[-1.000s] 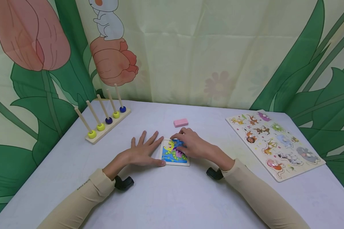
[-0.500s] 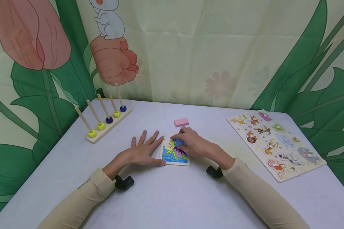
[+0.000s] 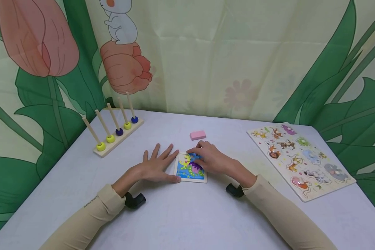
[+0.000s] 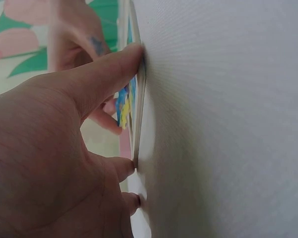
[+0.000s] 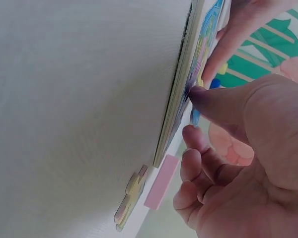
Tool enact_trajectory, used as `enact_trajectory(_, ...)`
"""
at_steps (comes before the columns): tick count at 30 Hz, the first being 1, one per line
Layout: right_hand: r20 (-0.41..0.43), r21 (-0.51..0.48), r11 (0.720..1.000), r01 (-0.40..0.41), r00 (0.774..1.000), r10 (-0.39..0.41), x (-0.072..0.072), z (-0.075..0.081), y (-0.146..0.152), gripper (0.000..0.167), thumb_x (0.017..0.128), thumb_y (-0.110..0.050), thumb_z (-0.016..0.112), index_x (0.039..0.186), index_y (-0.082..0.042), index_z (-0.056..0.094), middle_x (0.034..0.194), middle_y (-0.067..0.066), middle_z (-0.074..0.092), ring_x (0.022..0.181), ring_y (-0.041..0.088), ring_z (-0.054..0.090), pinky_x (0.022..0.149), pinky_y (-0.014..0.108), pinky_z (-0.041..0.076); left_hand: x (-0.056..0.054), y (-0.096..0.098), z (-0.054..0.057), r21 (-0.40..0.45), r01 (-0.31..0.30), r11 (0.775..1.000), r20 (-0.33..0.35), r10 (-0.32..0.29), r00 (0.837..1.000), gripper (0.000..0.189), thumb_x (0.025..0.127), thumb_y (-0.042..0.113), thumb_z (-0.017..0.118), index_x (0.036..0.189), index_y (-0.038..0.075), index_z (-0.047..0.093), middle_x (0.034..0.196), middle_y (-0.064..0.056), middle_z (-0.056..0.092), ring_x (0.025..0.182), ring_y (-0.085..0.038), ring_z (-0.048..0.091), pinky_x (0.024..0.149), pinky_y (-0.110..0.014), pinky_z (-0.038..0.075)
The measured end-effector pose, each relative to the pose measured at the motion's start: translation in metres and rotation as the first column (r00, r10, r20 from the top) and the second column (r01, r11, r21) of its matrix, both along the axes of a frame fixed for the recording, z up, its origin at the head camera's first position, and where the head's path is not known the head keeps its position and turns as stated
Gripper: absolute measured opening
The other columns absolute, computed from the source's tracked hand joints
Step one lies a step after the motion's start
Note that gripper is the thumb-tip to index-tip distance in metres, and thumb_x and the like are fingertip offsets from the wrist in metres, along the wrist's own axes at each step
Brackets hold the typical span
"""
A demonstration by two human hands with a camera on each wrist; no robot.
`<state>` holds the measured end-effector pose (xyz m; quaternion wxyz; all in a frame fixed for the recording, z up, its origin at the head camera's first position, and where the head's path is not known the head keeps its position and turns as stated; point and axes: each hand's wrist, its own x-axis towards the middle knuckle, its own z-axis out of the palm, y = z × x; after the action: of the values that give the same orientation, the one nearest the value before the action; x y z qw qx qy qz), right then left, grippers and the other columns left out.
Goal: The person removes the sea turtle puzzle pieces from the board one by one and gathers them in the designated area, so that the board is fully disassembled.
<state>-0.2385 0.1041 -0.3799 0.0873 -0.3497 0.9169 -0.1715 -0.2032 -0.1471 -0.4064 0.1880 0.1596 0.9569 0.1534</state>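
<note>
A small framed jigsaw puzzle [image 3: 190,173] with a colourful cartoon picture lies flat on the white table. My left hand [image 3: 156,168] is spread flat at its left side, with thumb and index finger touching the frame. Over the puzzle's upper right part, my right hand [image 3: 214,158] pinches a jigsaw piece [image 4: 123,108] between thumb and index finger. Blue and yellow show on that piece, which stands tilted up from the board in the left wrist view. In the right wrist view, the right thumb [image 5: 208,101] lies against the puzzle's face; the hand covers part of the picture.
A pink block [image 3: 198,135] lies behind the puzzle. The right wrist view also shows a loose flat yellowish piece [image 5: 131,196] beside it. Back left stands a peg rack [image 3: 117,139] with yellow and blue beads. An animal puzzle board [image 3: 281,166] lies at right.
The view shifts slightly. Both hands and the puzzle stay nearly where they were, with the right hand at the same part of the picture.
</note>
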Motion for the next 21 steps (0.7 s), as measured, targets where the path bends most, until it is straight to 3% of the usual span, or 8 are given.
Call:
enact_trajectory(11,-0.039,0.010,1.000,-0.007,0.999,0.008,0.001,-0.001,0.007,0.043,0.104,-0.015,0.068,0.147,-0.015,0.064,0.127,0.014,0.063,0.115,0.026,0.057,0.093,0.040,0.049,-0.002,0.000,0.001,-0.009,0.007,1.000,0.010,-0.007,1.000,0.108,0.088,0.077,0.063,0.171,0.034,0.011,0.181,0.002,-0.010,0.164,-0.047,-0.021,0.121,-0.083,-0.009)
enact_trajectory(21,-0.054,0.019,0.997,0.077,0.996,-0.076,0.005,-0.004,0.036,0.044,0.103,-0.013,0.068,0.147,-0.021,0.065,0.131,0.013,0.061,0.120,0.029,0.055,0.099,0.046,0.052,0.002,0.001,0.004,0.008,0.002,1.000,0.002,-0.002,1.000,0.109,0.086,0.079,0.064,0.172,0.032,0.014,0.182,-0.001,-0.007,0.164,-0.048,-0.018,0.120,-0.083,-0.010)
